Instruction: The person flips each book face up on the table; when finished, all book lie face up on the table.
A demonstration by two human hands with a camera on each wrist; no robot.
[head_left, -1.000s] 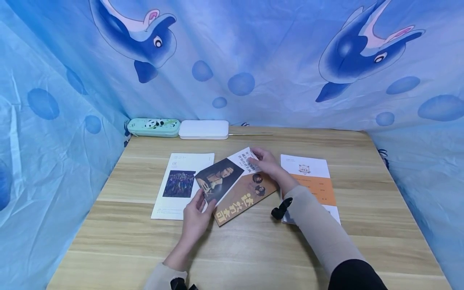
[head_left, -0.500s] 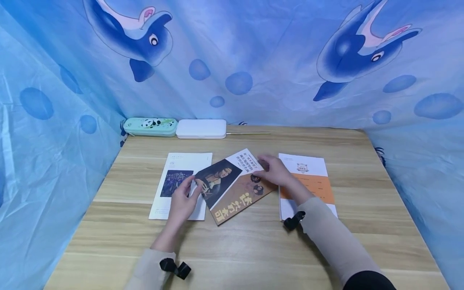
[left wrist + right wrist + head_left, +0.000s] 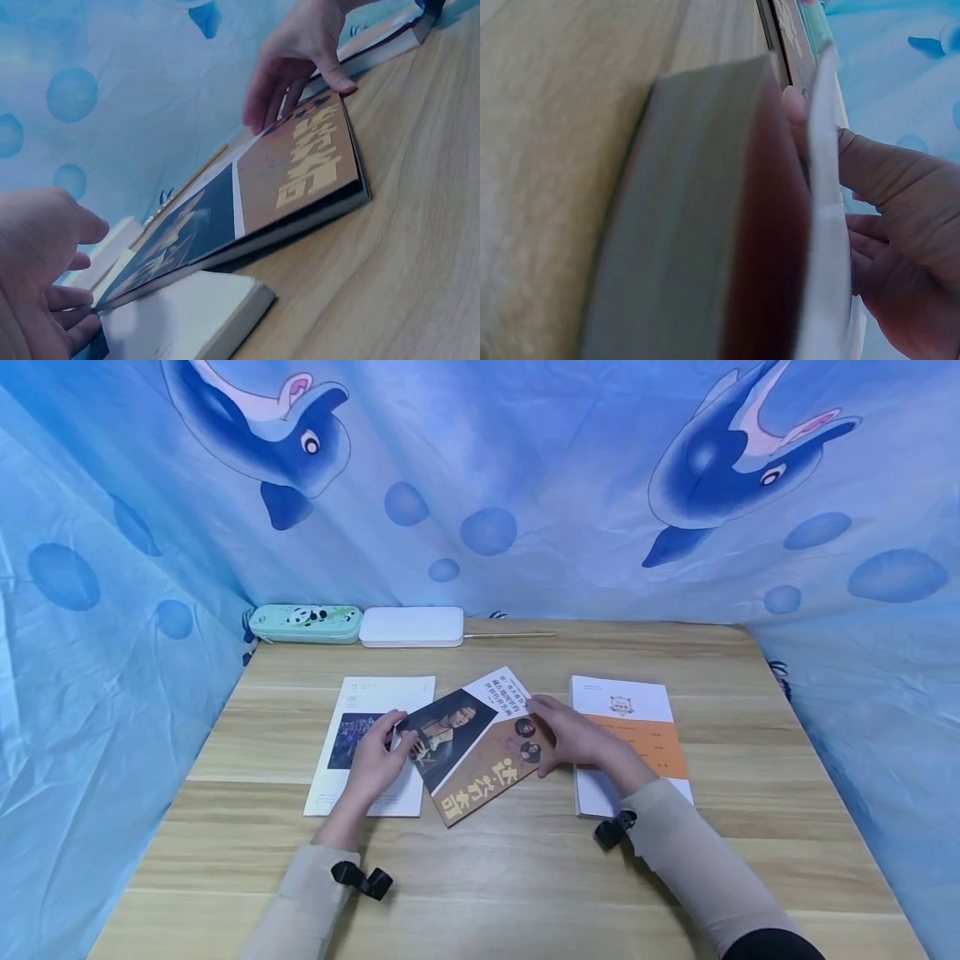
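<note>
- Brown book (image 3: 480, 752): lies askew at mid-bench (image 3: 525, 860), its left corner overlapping the white book (image 3: 360, 710) (that corner is raised, per the left wrist view).
- Left hand (image 3: 375, 760): fingers curled, pinching the brown book's left corner.
- Right hand (image 3: 573, 735): fingers gripping its right edge, thumb at the near side.
- Orange-banded booklet (image 3: 637, 735): flat, just right of the right hand.

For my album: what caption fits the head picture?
Two hands, left hand and right hand, hold a tilted brown book.
</note>
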